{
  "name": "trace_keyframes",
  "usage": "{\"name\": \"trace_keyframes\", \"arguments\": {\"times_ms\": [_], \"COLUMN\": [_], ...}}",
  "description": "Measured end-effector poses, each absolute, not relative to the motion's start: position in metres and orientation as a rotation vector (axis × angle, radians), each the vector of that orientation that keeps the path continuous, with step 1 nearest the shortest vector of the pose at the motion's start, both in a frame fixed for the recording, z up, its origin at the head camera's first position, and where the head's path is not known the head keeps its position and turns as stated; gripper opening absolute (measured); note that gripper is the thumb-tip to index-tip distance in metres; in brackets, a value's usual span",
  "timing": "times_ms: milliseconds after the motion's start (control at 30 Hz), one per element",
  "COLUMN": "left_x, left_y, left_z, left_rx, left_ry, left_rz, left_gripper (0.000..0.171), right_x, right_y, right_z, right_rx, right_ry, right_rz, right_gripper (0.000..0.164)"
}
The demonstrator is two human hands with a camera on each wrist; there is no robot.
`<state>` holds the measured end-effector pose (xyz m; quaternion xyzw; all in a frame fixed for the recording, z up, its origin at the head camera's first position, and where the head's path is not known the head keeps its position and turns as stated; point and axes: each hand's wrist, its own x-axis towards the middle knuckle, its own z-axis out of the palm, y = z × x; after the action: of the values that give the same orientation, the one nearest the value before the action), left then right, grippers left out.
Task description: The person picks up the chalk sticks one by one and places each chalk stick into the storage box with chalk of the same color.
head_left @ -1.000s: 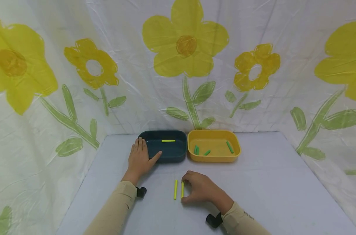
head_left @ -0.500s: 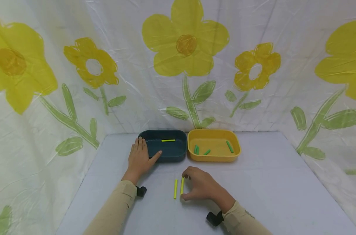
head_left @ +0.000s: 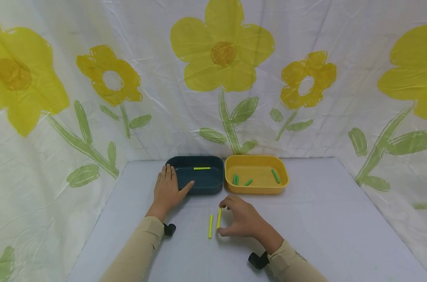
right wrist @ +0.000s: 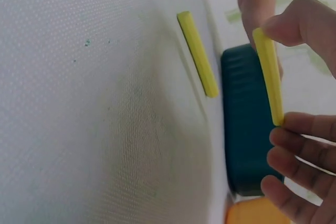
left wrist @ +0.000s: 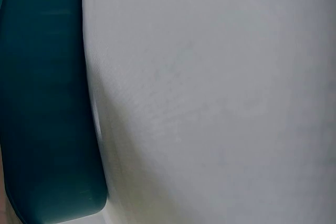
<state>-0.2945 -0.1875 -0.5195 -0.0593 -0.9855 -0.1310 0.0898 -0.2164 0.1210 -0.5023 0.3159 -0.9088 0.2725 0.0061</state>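
My right hand (head_left: 244,220) holds a yellow chalk stick (head_left: 219,218) by its two ends, thumb at the near end and fingertips at the far end. In the right wrist view this chalk stick (right wrist: 270,80) is raised off the cloth. A second yellow chalk stick (head_left: 210,227) lies on the table just left of it. With fingers straight and thumb spread, my left hand (head_left: 166,192) rests on the left side of a dark blue tray (head_left: 208,190). One more yellow chalk stick (head_left: 201,168) lies inside that tray. The left wrist view shows mostly the tray's outer wall (left wrist: 50,103).
To the right of the blue tray, right up against it, stands a yellow tray (head_left: 257,190) with several green chalk pieces (head_left: 275,176) in it. White cloth covers the table (head_left: 326,219). Behind the trays hangs a flower-painted curtain (head_left: 185,117).
My right hand has lifted the chalk stick and moved it forward, toward the trays, away from the one lying beside it. My left hand has stayed at the blue tray.
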Motion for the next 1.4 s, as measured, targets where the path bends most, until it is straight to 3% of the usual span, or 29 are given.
{"name": "trace_keyframes", "arguments": {"times_ms": [967,1400], "left_x": [-0.295,-0.294], "left_y": [-0.186,-0.187], "left_z": [-0.519,-0.519], "left_rx": [-0.163,-0.164], "left_ry": [-2.929,-2.920], "left_rz": [-0.377,-0.384], "left_gripper": [0.117,0.117], "right_x": [-0.247,-0.274], "right_y": [0.096,0.083], "right_z": [-0.492,-0.493], "right_rx": [0.848,0.588], "right_ry": [-2.545,-2.508], "right_rz": [0.826,0.670], "right_gripper": [0.060,0.063]}}
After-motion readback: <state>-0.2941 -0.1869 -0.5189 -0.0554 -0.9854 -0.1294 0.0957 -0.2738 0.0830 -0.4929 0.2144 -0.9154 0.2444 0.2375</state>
